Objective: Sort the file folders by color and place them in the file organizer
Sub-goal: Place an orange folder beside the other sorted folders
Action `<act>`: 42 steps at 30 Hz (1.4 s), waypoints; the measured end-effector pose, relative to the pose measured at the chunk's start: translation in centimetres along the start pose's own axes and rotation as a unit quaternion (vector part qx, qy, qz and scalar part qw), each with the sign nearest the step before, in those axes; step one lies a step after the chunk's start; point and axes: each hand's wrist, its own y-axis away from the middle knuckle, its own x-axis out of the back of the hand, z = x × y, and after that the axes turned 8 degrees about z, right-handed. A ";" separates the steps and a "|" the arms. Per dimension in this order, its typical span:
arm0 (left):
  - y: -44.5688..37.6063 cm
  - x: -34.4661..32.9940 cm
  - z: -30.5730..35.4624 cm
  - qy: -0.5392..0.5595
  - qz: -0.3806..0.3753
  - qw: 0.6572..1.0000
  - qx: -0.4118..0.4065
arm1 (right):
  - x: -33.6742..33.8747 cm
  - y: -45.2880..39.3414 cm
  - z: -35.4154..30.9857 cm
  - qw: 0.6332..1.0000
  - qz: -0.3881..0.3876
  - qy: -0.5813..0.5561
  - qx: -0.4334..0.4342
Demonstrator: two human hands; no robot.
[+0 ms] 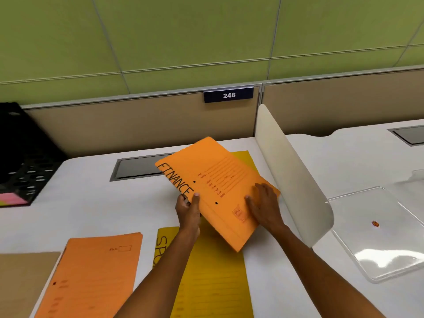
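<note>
From the head view, the left hand [188,208] has its fingers clamped on the lettered edge of the orange card folder marked FINANCE [215,187], lifted above the white counter [91,203]. The right hand [263,207] lies flat on its cover, fingers straight. Beneath the fingers lies a yellow folder [213,276]; far left stands the black perforated file organizer [25,154].

Orange folder [220,187], black "FINANCE" lettering. Yellow folder [213,276] near; second orange folder [91,276] left. Black perforated organizer [25,154] far left. White surface [91,203]; green wall panels [183,31].
</note>
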 end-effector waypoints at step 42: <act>13.9 32.3 4.0 -0.079 -0.037 0.994 -0.064 | -6.3 27.1 -15.9 0.971 -0.102 -0.181 -0.119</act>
